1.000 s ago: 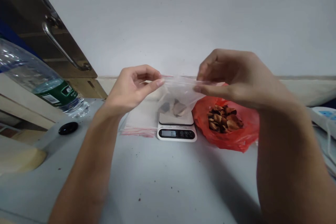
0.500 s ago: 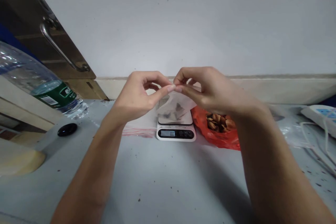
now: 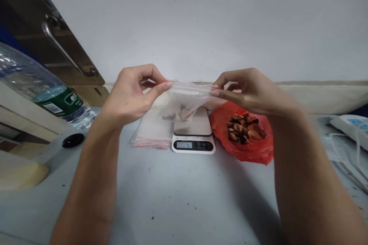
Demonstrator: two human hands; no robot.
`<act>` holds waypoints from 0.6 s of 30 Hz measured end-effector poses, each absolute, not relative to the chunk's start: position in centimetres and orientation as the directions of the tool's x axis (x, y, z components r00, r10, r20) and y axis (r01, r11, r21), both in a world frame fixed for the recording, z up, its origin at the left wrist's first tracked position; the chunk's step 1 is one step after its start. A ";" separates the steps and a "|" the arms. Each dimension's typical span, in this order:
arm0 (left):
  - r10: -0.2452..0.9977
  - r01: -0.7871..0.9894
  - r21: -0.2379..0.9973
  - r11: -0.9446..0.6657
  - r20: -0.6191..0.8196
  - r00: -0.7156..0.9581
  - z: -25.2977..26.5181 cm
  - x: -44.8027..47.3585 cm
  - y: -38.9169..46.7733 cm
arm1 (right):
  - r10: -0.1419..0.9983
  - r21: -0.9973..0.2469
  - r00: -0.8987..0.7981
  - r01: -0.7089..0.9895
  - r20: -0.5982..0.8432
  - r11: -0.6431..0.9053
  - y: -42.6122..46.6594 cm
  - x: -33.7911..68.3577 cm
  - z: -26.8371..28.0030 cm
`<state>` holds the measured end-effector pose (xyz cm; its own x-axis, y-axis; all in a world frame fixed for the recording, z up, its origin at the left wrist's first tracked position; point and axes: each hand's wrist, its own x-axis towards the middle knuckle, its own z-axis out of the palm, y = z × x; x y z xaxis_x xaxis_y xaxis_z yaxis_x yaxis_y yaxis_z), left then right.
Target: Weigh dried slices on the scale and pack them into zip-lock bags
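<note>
Between my hands stretches a clear zip-lock bag (image 3: 191,92) with a few brown dried pieces in its lower part. My left hand (image 3: 136,90) pinches its left top corner, and my right hand (image 3: 244,86) pinches the right one. The bag's bottom hangs over a white digital kitchen scale (image 3: 205,124), whose display seems to read 4.7; whether it touches the plate I cannot tell. Left of the scale lies a stack of flat zip-lock bags (image 3: 152,134). On the right, an open red plastic bag (image 3: 258,155) holds brown dried slices (image 3: 244,128).
A large water bottle (image 3: 60,101) with a green label leans in at the left, near a black round object (image 3: 73,140). A white power strip (image 3: 352,124) with cables is at the far right. Behind the table rises a white wall (image 3: 201,26).
My hands have moved apart, drawing the zip-lock bag's top edge out wide. The scale's reading has gone from 0.0 to about 4.7. More of the red bag shows.
</note>
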<state>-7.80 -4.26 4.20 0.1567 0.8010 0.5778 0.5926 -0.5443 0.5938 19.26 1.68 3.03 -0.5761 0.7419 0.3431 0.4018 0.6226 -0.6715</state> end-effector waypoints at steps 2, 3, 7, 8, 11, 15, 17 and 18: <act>0.776 0.583 0.575 -0.574 0.610 0.163 4.2 -7.8 -4.2 | 0.766 -0.679 -0.553 0.427 0.326 0.597 1.7 19.4 3.0; 0.759 0.579 0.563 -0.590 0.631 0.160 4.2 -7.6 -4.2 | 0.777 -0.677 -0.543 0.443 0.319 0.587 1.6 19.4 3.1; 0.668 0.516 0.501 -0.695 0.716 0.205 4.3 -6.1 -4.4 | 0.785 -0.713 -0.559 0.433 0.267 0.551 0.5 19.2 4.1; 0.651 0.495 0.487 -0.720 0.721 0.237 4.3 -5.4 -4.5 | 0.770 -0.735 -0.585 0.402 0.253 0.547 0.1 19.1 4.5; 0.589 0.478 0.424 -0.770 0.760 0.275 3.9 -3.2 -4.6 | 0.697 -0.757 -0.696 0.360 0.171 0.546 -0.9 18.7 5.3; 0.583 0.456 0.465 -0.759 0.797 0.158 3.5 -1.6 -4.5 | 0.717 -0.721 -0.684 0.430 0.133 0.544 -1.7 19.2 5.6; 0.695 0.432 0.585 -0.687 0.702 0.155 3.4 -1.3 -4.4 | 0.759 -0.742 -0.626 0.420 0.181 0.523 -2.0 20.0 5.3; 0.739 0.427 0.628 -0.650 0.654 0.164 3.4 -1.2 -4.3 | 0.771 -0.754 -0.607 0.412 0.193 0.512 -2.2 20.5 5.1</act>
